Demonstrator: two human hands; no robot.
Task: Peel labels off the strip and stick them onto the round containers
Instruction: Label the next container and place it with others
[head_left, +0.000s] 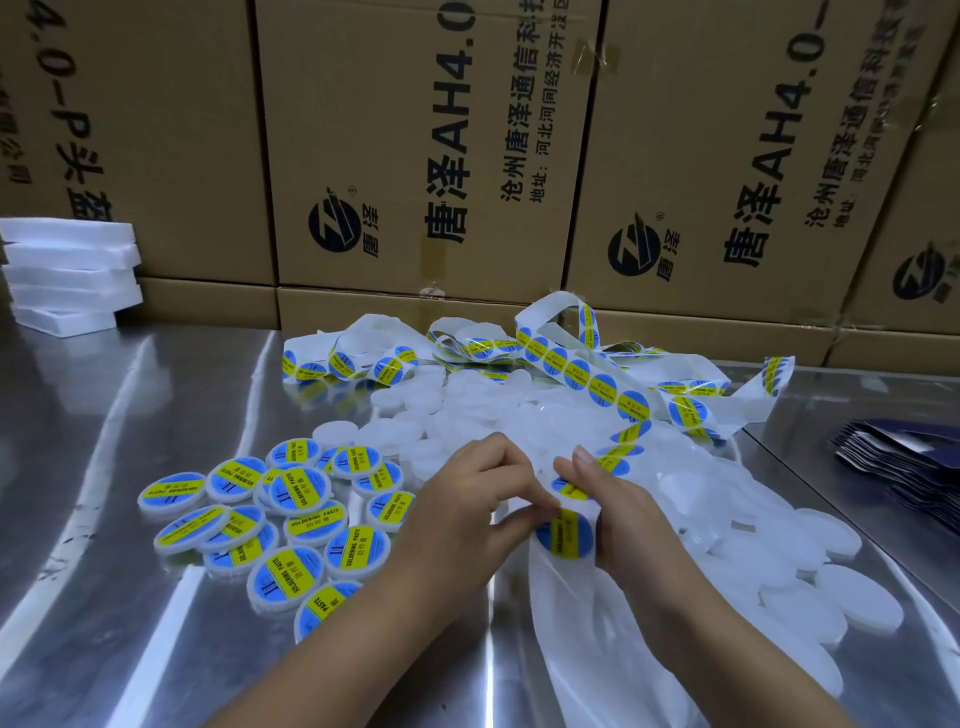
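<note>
A white backing strip (582, 374) carrying blue-and-yellow round labels loops across the steel table and runs down to my hands. My right hand (618, 514) grips the strip near a blue-and-yellow label (566, 535). My left hand (467, 504) pinches that label's left edge with thumb and forefinger. Several labelled round containers (291, 519) lie in a pile to the left. Plain white round containers (810, 582) are heaped at the right and behind my hands (415, 415).
The steel table (104, 441) is backed by a wall of printed cardboard boxes (431, 156). White foam blocks (67, 270) are stacked at the far left. Dark flat pouches (904, 462) are fanned at the right edge. Emptied strip hangs down below my hands (587, 649).
</note>
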